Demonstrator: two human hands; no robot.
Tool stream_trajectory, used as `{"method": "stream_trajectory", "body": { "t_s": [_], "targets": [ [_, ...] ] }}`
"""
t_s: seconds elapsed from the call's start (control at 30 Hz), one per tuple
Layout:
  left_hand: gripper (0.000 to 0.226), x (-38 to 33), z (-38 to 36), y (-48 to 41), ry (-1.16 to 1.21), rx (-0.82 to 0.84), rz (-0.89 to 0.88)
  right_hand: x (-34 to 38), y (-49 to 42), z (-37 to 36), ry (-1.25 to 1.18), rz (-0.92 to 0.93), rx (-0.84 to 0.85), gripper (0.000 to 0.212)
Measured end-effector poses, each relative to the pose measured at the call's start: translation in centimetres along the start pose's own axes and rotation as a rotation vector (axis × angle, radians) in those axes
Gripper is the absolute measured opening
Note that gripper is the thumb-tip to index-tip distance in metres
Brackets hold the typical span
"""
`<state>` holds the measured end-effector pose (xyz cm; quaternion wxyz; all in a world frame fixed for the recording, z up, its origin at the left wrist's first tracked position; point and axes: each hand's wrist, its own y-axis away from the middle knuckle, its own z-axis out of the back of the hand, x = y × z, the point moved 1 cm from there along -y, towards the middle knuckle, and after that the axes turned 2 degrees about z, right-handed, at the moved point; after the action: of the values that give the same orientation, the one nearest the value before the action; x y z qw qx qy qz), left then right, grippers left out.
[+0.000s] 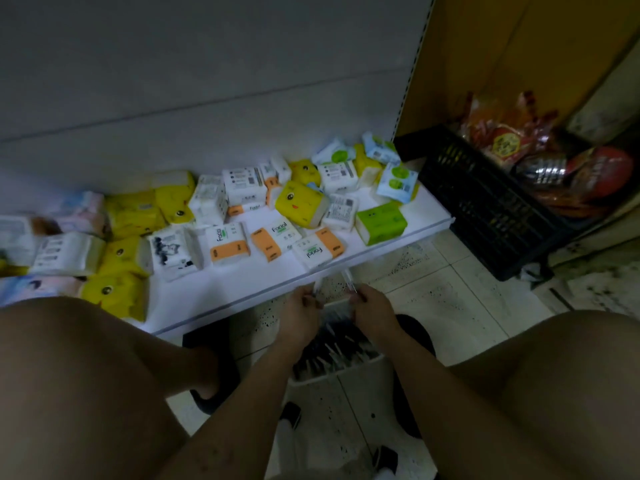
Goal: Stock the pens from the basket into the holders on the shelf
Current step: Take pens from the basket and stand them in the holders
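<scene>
We look down between our two knees at a low white shelf and the tiled floor before it. Our left hand and our right hand are close together, just above the far end of a pale basket that stands on the floor between our legs. Inside the basket we see many dark, thin pens lying in a heap; the light is weak, so we cannot count them. The right hand pinches a clear pen between thumb and fingers, and its tip points up toward the front edge of the shelf. The left hand is curled, and something thin and pale seems to stand out from its fingers, but we cannot tell for sure what it grips.

On the shelf lie many tissue packs, yellow, white with orange, green and blue, without order. To the right of the shelf, on the floor, stands a black crate filled with red and orange packets. Behind the shelf rises a grey back panel.
</scene>
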<state>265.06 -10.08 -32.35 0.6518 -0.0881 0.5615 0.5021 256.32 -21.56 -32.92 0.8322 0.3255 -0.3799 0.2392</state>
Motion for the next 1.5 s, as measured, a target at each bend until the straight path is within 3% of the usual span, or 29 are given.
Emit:
{"method": "stream_trajectory", "body": {
  "t_s": [0.13, 0.27, 0.43, 0.67, 0.8, 1.0, 1.13, 1.3, 1.5],
  "targets": [
    [0.024, -3.0, 1.7, 2.0, 0.05, -0.084, -0.211, 3.9, 2.2, 1.6, -0.049, 0.206, -0.052, 0.03],
    [0.029, -5.5, 3.5, 4.3, 0.004, -0.064, -0.405, 7.4, 3.5, 2.6, -0.08, 0.349, -0.066, 0.027],
    [0.028, -8.5, 5.9, 5.4, 0.066, -0.145, -0.455, 11.9, 4.9, 3.7, -0.255, 0.453, -0.078, 0.03],
    [0.017, -14.8, 10.8, 7.4, 0.318, -0.25, -0.541, 19.3, 6.7, 5.8, -0.293, 0.59, -0.109, 0.016],
    [0.011, -19.1, 14.2, 9.2, 0.428, -0.21, -0.594, 23.9, 8.0, 7.6, -0.181, 0.728, -0.227, 0.019],
    [0.008, -25.3, 18.5, 12.8, 0.301, -0.204, -0.771, 30.0, 10.4, 11.0, -0.049, 0.847, -0.246, 0.025],
    [0.031, -29.0, 21.4, 15.1, 0.145, -0.266, -0.928, 34.1, 11.5, 13.4, -0.069, 0.918, -0.242, 0.02],
    [0.027, -32.7, 24.5, 16.9, 0.025, -0.357, -1.028, 38.5, 13.0, 16.0, -0.136, 1.056, -0.256, 0.053],
    [0.024, -36.5, 27.5, 17.6, -0.057, -0.434, -1.058, 43.3, 13.4, 17.0, -0.152, 1.148, -0.237, 0.045]
  ]
}}
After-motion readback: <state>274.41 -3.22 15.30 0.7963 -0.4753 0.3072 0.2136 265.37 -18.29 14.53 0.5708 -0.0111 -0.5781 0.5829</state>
